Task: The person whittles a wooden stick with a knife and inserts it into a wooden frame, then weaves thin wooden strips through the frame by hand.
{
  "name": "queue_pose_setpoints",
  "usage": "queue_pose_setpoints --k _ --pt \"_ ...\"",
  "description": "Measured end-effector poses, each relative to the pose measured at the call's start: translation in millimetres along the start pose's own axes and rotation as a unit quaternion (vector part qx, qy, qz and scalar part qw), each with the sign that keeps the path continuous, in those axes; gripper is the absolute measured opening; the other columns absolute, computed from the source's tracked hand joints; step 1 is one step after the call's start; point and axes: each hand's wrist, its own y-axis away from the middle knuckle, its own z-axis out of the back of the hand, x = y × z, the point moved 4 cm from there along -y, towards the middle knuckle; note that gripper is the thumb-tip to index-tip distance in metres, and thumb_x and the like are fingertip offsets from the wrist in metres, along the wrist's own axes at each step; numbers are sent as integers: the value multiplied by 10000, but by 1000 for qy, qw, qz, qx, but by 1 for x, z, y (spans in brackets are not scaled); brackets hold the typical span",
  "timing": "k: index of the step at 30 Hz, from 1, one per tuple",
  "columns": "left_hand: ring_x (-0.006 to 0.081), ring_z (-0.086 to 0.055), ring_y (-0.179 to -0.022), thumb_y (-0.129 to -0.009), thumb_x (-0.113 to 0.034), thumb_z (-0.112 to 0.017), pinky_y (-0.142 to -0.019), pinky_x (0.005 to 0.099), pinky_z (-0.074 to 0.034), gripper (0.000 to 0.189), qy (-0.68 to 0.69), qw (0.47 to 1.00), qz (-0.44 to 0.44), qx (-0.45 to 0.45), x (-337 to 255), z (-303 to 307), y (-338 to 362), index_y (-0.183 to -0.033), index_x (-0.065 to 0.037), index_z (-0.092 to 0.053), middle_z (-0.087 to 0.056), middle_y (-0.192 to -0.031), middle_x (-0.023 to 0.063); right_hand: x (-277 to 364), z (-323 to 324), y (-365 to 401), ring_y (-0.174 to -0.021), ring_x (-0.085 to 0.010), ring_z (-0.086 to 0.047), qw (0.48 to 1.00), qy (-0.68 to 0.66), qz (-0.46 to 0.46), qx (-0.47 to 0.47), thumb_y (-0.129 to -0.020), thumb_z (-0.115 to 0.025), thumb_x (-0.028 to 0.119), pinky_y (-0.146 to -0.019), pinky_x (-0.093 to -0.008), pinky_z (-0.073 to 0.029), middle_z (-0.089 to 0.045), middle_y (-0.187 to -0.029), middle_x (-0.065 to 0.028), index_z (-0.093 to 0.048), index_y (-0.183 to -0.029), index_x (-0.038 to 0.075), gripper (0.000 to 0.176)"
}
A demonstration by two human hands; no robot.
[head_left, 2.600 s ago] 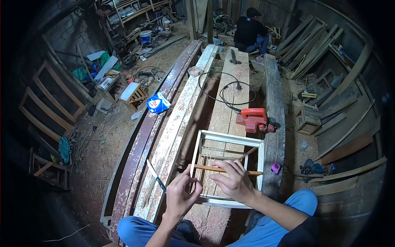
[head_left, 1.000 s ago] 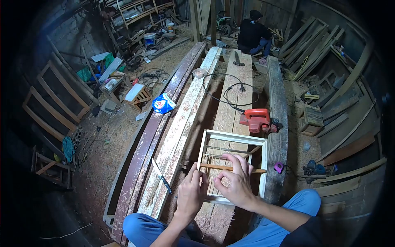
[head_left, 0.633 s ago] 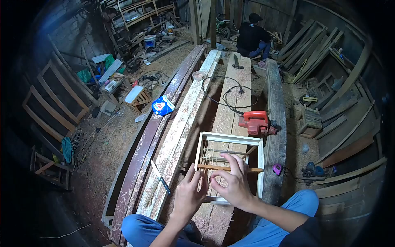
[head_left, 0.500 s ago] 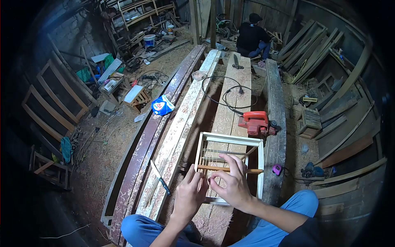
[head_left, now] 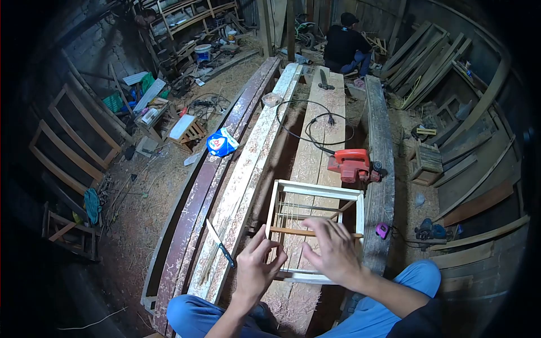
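A pale wooden frame point(head_left: 321, 190) stands on the shavings-covered plank in front of me. Thin strands run across its left part, and an orange-brown strip point(head_left: 296, 231) crosses its middle. My left hand point(head_left: 258, 269) is at the frame's left side, fingers curled toward the thumb; anything between them is too small to make out. Over the frame's right part, my right hand point(head_left: 333, 253) has its thumb apart from its bent fingers, with nothing visible between them. A knife point(head_left: 220, 242) with a dark handle lies on the pale beam to the left.
Beyond the frame are a red power planer point(head_left: 352, 166) and its black cable point(head_left: 282, 128). A blue and white packet point(head_left: 222, 143) rests on the dark red beam point(head_left: 198, 194). A purple tape measure point(head_left: 382, 230) is at right. A person point(head_left: 346, 46) sits at the back.
My right hand has moved slightly right, away from my left hand, and its thumb and fingers have parted. My left thumb and index finger show a wider gap.
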Motion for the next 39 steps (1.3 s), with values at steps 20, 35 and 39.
queue_pose_setpoints --k 20,35,39 --pt "426 -376 -1535 -897 -178 -798 -1247 512 -333 726 -1 992 14 -126 14 11 -26 -1526 -34 -465 -320 -1676 276 -31 18 -12 -761 -335 -707 995 -67 -47 -62 -906 -769 62 -672 -415 -558 -701 -918 -162 -729 -1063 -21 182" --pt "347 -157 -1640 -872 54 -628 -1309 430 -167 835 105 989 9 106 18 -23 -24 -1650 -97 -366 -149 -1761 241 -41 27 -4 -942 -336 -702 991 -103 -81 -19 -958 -701 105 -805 -440 -565 -702 -1057 -162 -615 -1352 58 407" --pt "398 -294 -1591 -829 57 -634 -1246 434 -320 808 81 992 14 99 9 -20 -29 -1598 -110 -449 -211 -1733 274 -54 45 3 -1096 -334 -625 998 31 -30 -39 -926 -720 122 -940 -463 -502 -676 -1140 -130 -669 -1270 55 354"
